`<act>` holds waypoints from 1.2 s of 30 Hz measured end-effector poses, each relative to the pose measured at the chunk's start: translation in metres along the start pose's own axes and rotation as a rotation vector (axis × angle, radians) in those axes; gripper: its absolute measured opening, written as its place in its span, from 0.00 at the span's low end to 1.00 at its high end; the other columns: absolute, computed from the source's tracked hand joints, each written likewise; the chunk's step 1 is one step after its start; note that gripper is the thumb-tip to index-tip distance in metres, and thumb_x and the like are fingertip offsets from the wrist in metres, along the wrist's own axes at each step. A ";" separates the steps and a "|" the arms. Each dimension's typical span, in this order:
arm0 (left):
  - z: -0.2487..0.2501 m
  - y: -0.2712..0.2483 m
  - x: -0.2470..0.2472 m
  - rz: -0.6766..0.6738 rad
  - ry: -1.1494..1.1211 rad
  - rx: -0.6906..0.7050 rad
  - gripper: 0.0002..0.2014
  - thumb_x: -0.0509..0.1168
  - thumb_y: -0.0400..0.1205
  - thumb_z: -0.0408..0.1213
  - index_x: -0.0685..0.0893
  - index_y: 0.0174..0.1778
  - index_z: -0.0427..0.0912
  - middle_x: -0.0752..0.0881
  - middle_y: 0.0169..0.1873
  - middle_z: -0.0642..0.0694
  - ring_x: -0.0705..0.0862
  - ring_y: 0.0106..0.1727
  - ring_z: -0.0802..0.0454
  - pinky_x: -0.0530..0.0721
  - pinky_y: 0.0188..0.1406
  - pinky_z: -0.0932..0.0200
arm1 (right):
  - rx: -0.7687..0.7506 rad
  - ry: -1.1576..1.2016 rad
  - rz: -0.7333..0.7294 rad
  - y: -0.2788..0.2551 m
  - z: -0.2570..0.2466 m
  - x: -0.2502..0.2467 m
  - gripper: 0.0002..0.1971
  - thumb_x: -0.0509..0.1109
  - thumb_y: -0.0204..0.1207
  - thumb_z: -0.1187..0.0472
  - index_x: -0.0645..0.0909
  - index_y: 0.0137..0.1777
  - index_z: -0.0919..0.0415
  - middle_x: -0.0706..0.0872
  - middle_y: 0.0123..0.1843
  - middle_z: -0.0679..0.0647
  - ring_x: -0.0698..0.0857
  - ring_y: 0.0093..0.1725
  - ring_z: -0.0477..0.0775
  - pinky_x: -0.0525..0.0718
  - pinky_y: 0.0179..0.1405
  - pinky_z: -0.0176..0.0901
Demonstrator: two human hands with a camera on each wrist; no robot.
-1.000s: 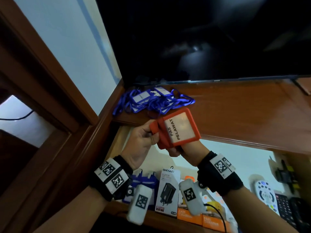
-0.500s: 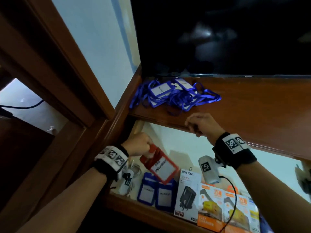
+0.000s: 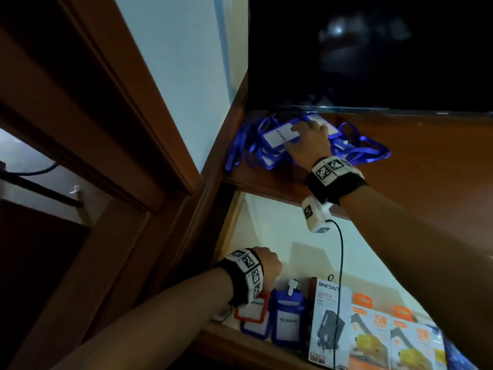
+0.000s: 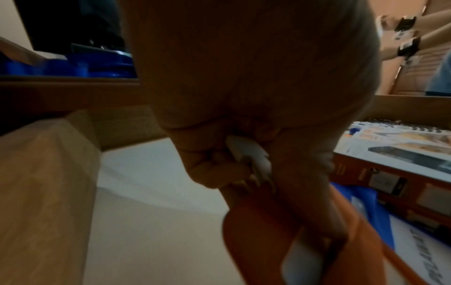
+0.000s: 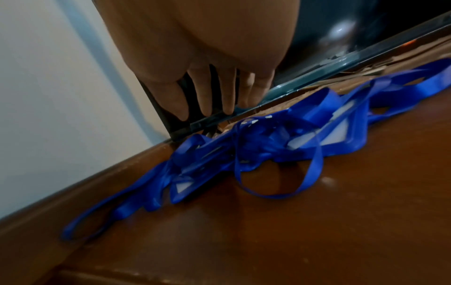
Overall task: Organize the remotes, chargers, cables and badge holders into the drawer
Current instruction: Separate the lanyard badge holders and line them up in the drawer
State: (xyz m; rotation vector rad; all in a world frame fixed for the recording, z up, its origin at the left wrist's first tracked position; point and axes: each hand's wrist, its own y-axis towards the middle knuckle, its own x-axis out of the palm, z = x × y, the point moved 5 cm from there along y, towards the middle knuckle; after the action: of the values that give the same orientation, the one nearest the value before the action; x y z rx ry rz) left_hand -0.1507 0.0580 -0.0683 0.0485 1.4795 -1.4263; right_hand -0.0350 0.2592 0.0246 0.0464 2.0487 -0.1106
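My left hand [image 3: 268,265] is down in the open drawer [image 3: 277,231] at its left front corner. In the left wrist view its curled fingers [image 4: 214,169] grip the white clip of an orange badge holder [image 4: 266,241]. That orange badge holder [image 3: 250,312] lies beside two blue badge holders [image 3: 286,316]. My right hand [image 3: 304,138] reaches over a tangled pile of blue lanyards and badge holders [image 3: 274,137] on the cabinet top. Its straight fingers [image 5: 207,92] hang over the blue lanyard pile [image 5: 256,154]; whether they touch it is unclear.
A white charger box [image 3: 329,321] and orange charger boxes [image 3: 373,337] stand in a row along the drawer's front. A dark TV screen [image 3: 373,49] rises behind the pile. Bare brown cabinet top [image 3: 426,169] stretches right. A wooden frame [image 3: 106,129] stands at the left.
My left hand has lowered the orange badge holder into the drawer beside the blue ones. My right hand has moved from the cabinet edge back to the blue lanyard pile.
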 end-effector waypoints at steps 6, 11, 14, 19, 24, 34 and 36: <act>-0.007 0.014 0.011 0.020 0.013 0.064 0.15 0.66 0.76 0.36 0.70 0.25 0.42 0.76 0.29 0.44 0.76 0.30 0.46 0.75 0.30 0.57 | 0.113 -0.133 -0.025 0.022 0.002 0.016 0.38 0.68 0.73 0.40 0.62 0.78 0.58 0.66 0.78 0.62 0.58 0.78 0.69 0.62 0.72 0.65; -0.012 0.025 0.025 -0.007 0.019 0.051 0.13 0.64 0.79 0.44 0.77 0.33 0.40 0.85 0.39 0.41 0.83 0.35 0.43 0.79 0.31 0.54 | 0.163 -0.170 -0.025 0.029 -0.001 0.017 0.42 0.71 0.69 0.38 0.60 0.78 0.56 0.63 0.79 0.61 0.57 0.78 0.69 0.61 0.71 0.69; -0.013 0.025 0.030 0.024 0.001 0.053 0.12 0.65 0.79 0.46 0.82 0.42 0.39 0.85 0.41 0.41 0.83 0.37 0.43 0.81 0.34 0.53 | 0.185 -0.177 -0.058 0.030 -0.001 0.015 0.46 0.75 0.64 0.39 0.59 0.78 0.53 0.59 0.80 0.62 0.55 0.78 0.70 0.60 0.72 0.71; -0.006 0.022 0.032 0.015 -0.052 0.083 0.10 0.63 0.79 0.44 0.80 0.38 0.42 0.84 0.41 0.41 0.82 0.38 0.42 0.81 0.37 0.53 | 0.184 -0.204 -0.088 0.023 0.004 0.011 0.49 0.80 0.58 0.39 0.62 0.77 0.55 0.58 0.79 0.63 0.56 0.78 0.70 0.61 0.72 0.71; 0.001 0.019 0.033 0.013 0.001 0.035 0.11 0.62 0.81 0.40 0.86 0.45 0.38 0.84 0.47 0.37 0.84 0.44 0.37 0.83 0.44 0.49 | 0.187 -0.160 -0.052 0.009 0.012 0.000 0.47 0.81 0.57 0.43 0.66 0.74 0.60 0.66 0.76 0.61 0.58 0.76 0.68 0.64 0.71 0.66; -0.007 0.011 0.033 0.161 -0.070 -0.164 0.14 0.64 0.80 0.42 0.81 0.59 0.43 0.79 0.56 0.40 0.82 0.53 0.39 0.74 0.42 0.52 | 0.108 0.293 0.203 -0.023 0.037 -0.071 0.11 0.72 0.74 0.50 0.80 0.49 0.57 0.84 0.50 0.58 0.78 0.57 0.60 0.75 0.54 0.46; -0.013 0.009 0.026 0.198 -0.122 -0.219 0.17 0.66 0.78 0.41 0.78 0.62 0.44 0.77 0.59 0.42 0.81 0.55 0.40 0.77 0.46 0.51 | 0.066 0.414 0.267 -0.031 0.040 -0.090 0.09 0.70 0.77 0.54 0.73 0.45 0.57 0.77 0.36 0.49 0.76 0.44 0.54 0.70 0.34 0.32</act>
State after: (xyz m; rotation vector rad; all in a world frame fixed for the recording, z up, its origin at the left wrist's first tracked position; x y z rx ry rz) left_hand -0.1650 0.0552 -0.0946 -0.0272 1.4779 -1.0848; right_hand 0.0396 0.2253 0.0877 0.4123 2.4287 -0.0008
